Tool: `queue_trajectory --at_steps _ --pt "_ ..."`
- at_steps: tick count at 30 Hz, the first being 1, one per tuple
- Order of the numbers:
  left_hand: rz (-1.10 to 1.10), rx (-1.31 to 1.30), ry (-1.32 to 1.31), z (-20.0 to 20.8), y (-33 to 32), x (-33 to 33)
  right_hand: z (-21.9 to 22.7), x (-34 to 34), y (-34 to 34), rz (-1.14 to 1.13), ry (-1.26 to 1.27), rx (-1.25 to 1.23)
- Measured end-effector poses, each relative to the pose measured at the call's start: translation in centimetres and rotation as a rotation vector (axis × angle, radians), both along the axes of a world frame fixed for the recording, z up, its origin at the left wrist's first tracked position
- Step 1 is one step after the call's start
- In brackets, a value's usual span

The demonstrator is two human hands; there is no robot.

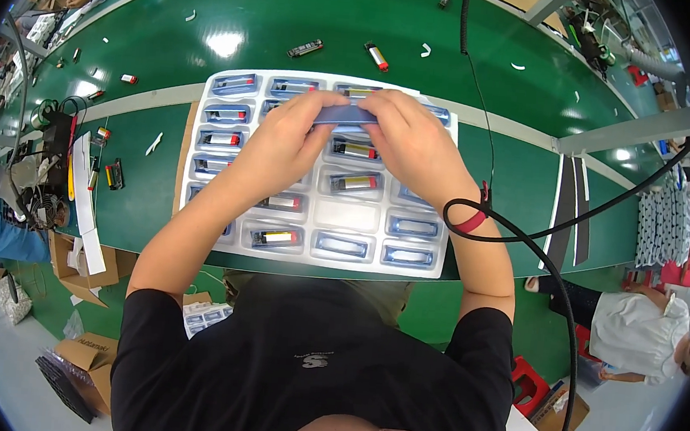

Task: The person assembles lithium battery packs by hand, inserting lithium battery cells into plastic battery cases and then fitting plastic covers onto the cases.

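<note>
1. Spanning the gap between the left hand (291, 133) and the right hand (409, 135), a flat, blue, rectangular piece (345, 116) is gripped at its two ends.
2. Both hands are closed on it with thumbs and fingers, and it is held above a white plastic tray with rounded compartments (296, 254).
3. Directly below the hands, the tray is carried by a glossy green desk (146, 190); some of its compartments are covered by the hands and forearms.
4. Just on the body side of the hands, a black cylindrical device with a red end (356, 148) is seen in one compartment, and a silver-and-yellow cylindrical device (354, 182) is seen in the next.
5. Farther toward the body, a bare white compartment (347, 214) is shown, with translucent pale-blue shells (411, 225) seated to its right.
6. Beyond the hands, a grey-and-black elongated device (305, 48) and a white-and-yellow cylinder with a red end (377, 57) are seen lying apart from the tray.
7. Well to the left of the hands, a black-and-yellow device (115, 173) is seen near a long white strip (89, 201).
8. To the right of the hands, the right wrist is circled by a red band (471, 222), in front of which a thick black cable (563, 296) is looped.
</note>
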State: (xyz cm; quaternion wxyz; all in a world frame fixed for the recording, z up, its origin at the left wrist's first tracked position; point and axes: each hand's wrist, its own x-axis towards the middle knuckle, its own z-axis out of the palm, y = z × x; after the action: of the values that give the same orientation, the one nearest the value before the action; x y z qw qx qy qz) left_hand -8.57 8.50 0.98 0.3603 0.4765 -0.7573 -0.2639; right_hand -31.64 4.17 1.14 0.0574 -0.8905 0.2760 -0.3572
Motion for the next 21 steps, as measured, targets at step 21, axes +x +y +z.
queue_trajectory --at_steps 21 --pt "-0.339 -0.142 -0.182 -4.8 4.6 0.1 -3.1 -2.6 -12.3 -0.041 0.134 0.474"
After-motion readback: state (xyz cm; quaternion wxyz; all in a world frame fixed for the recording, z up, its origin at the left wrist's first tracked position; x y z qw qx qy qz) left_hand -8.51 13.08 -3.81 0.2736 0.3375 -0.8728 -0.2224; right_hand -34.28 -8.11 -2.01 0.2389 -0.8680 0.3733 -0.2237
